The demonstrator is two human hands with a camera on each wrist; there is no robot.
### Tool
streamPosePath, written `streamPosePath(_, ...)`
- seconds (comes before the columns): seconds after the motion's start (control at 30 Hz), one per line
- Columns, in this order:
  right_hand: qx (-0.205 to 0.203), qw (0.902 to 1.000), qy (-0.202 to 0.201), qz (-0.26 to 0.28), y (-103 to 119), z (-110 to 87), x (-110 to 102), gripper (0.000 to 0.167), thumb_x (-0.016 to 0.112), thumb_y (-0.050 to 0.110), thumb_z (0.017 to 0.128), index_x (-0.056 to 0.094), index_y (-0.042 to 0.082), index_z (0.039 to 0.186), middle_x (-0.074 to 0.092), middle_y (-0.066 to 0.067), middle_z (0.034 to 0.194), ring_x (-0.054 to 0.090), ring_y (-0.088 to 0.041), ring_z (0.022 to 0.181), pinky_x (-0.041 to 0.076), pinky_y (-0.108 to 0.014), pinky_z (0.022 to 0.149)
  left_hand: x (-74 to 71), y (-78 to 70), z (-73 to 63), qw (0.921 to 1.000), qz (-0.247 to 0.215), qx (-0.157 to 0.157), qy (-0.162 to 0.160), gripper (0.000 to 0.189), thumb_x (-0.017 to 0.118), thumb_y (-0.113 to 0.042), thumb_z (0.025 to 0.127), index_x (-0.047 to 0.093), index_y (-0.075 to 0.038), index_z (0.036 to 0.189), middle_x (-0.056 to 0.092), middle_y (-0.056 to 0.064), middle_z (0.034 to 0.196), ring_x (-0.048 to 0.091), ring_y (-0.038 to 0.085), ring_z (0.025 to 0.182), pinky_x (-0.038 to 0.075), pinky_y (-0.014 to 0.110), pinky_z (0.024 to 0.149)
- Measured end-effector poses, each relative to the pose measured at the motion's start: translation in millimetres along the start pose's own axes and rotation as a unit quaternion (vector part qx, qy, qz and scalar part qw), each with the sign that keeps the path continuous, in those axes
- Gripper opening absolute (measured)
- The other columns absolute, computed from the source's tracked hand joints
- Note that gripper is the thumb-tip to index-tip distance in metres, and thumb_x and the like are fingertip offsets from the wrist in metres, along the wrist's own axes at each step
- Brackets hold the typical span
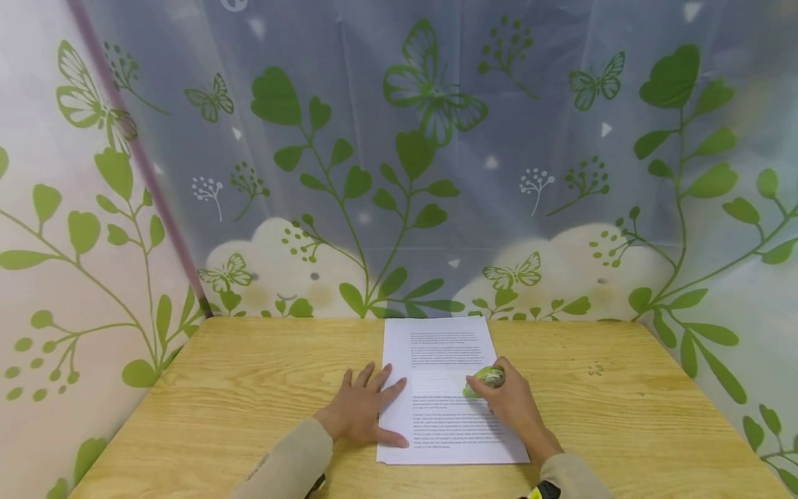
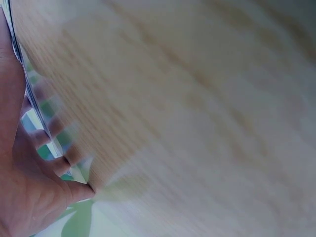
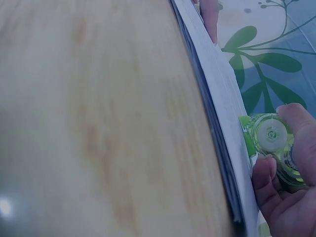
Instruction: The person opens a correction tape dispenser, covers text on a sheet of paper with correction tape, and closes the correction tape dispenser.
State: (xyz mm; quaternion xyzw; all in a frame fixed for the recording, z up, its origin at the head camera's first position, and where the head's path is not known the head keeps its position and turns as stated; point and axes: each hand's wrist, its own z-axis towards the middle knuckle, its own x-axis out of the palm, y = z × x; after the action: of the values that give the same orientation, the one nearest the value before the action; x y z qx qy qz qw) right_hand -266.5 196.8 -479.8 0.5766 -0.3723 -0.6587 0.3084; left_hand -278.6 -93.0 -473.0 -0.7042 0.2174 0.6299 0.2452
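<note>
A stack of printed paper sheets [image 1: 436, 447] lies on the wooden table. My left hand [image 1: 364, 409] rests on the stack's left edge with fingers spread, its thumb on the page near the lower left. In my right hand [image 1: 514, 409] I grip a green see-through correction tape dispenser [image 1: 490, 377] between thumb and fingers. Its tip is low over the page, by a pale band [image 1: 439, 381] between two blocks of text. The right wrist view shows the round reel inside the dispenser [image 3: 271, 134] and the thick edge of the paper stack [image 3: 210, 103].
The table [image 1: 268, 388] has a light wood grain and meets a curtain [image 1: 349, 173] along its back edge. Green leaves and butterflies are printed on the curtain, which also covers both sides. Near the right hand, a small dark mark [image 1: 595, 369] shows on the table.
</note>
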Motion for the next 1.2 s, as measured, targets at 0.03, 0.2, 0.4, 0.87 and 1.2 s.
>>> streamPosePath(0.03,-0.001,1.0,0.0,-0.003,-0.4,0.0,-0.3,0.04,0.076,0.032,0.083,0.044,0.008,0.088,0.055,-0.004,0.072,0.048,-0.014,0.055,0.041,-0.026,0.051,0.1,0.3,-0.1,1.0,0.0,0.0,-0.001,0.102,0.045,-0.085,0.072,0.028,-0.024,0.152,0.022,0.014,0.156,0.018,0.045,0.138,0.018,0.069,0.101)
streamPosePath(0.2,-0.003,1.0,0.0,-0.009,-2.0,0.4,-1.4,0.041,0.075,0.033,0.083,0.044,0.008,0.088,0.053,-0.003,0.071,0.044,-0.014,0.057,0.038,-0.026,0.052,-1.0,0.7,-1.7,1.0,-0.003,0.001,-0.003,0.102,0.046,-0.084,0.072,0.029,-0.023,0.152,0.022,0.015,0.155,0.019,0.046,0.138,0.018,0.069,0.1)
streamPosePath(0.4,0.0,1.0,-0.001,-0.008,-2.5,-0.4,-3.5,0.04,0.076,0.033,0.083,0.045,0.008,0.088,0.053,-0.002,0.069,0.044,-0.014,0.057,0.038,-0.027,0.052,1.1,0.7,-2.1,1.0,-0.005,-0.001,0.001,0.102,0.045,-0.085,0.072,0.028,-0.024,0.152,0.022,0.014,0.155,0.019,0.046,0.138,0.018,0.069,0.101)
streamPosePath(0.87,-0.002,0.9997,-0.003,-0.023,-2.9,-1.6,-8.5,0.039,0.075,0.033,0.084,0.044,0.008,0.089,0.053,-0.003,0.071,0.045,-0.014,0.058,0.038,-0.025,0.053,2.8,1.4,-1.1,0.9999,-0.01,0.002,-0.002,0.103,0.043,-0.086,0.071,0.027,-0.024,0.152,0.021,0.014,0.156,0.017,0.045,0.138,0.017,0.069,0.101)
streamPosePath(1.2,-0.005,0.9997,-0.004,-0.024,-6.6,-0.9,-13.1,0.041,0.074,0.035,0.083,0.046,0.007,0.091,0.053,-0.004,0.073,0.044,-0.015,0.06,0.038,-0.027,0.054,2.9,1.4,1.0,0.9999,-0.014,0.006,0.001,0.104,0.042,-0.087,0.071,0.026,-0.025,0.153,0.019,0.014,0.156,0.015,0.046,0.139,0.015,0.07,0.101)
